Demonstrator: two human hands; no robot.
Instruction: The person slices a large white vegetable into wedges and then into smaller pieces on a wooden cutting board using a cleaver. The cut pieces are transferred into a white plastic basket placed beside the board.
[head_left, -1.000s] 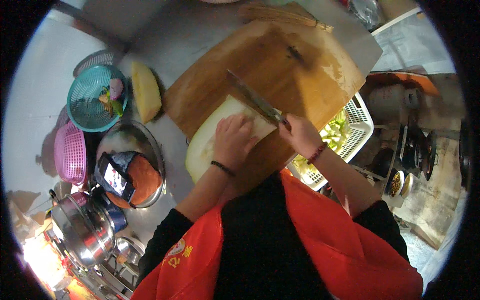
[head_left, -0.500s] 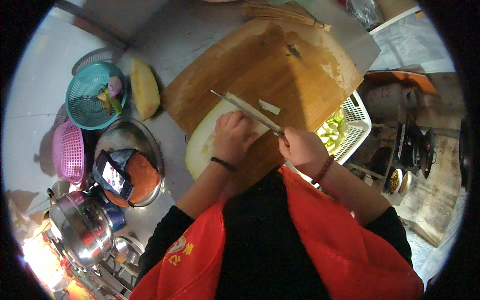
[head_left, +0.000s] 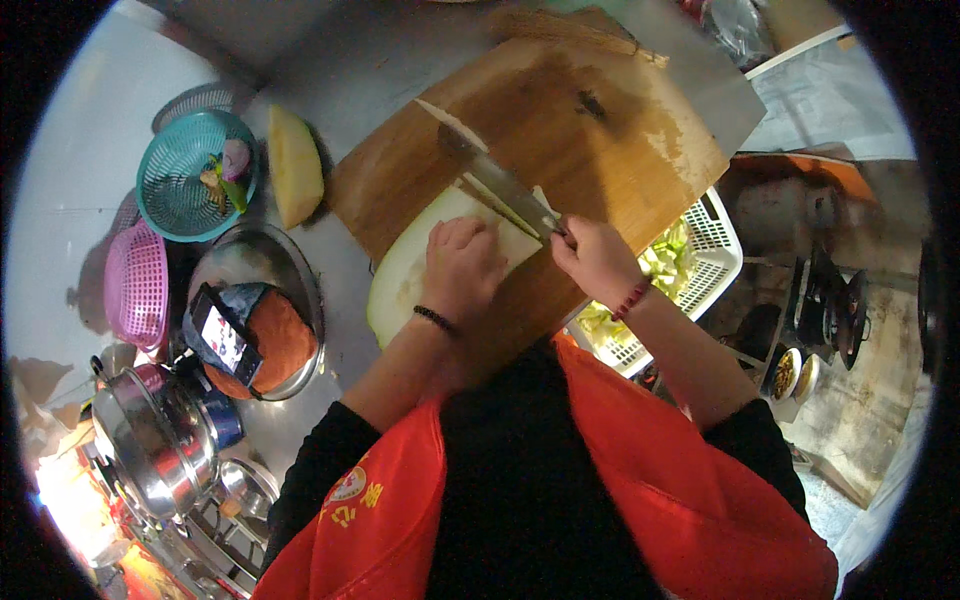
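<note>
A large piece of winter melon (head_left: 395, 290), pale with a green rind edge, lies on the wooden cutting board (head_left: 630, 120). My left hand (head_left: 463, 262) presses down on it with curled fingers. In my right hand (head_left: 600, 262) is the handle of a kitchen cleaver (head_left: 497, 178), its blade pointing to the far left, tilted and beside the melon's cut end. A thin cut slice (head_left: 492, 200) stands between the blade and the melon, leaning off the cut face. Another small cut piece shows partly behind the blade.
A white basket (head_left: 714, 235) of cut pieces sits right of the board. At left are a melon wedge (head_left: 295, 165), a teal basket (head_left: 165, 195), a pink basket (head_left: 135, 290), and a phone (head_left: 222, 338) above a steel tray. A bundled straw brush (head_left: 570, 30) lies at the far edge.
The cleaver has moved a little away from the melon and turned so its blade side shows. A thin slice has come apart from the cut end. My left hand stays on the melon.
</note>
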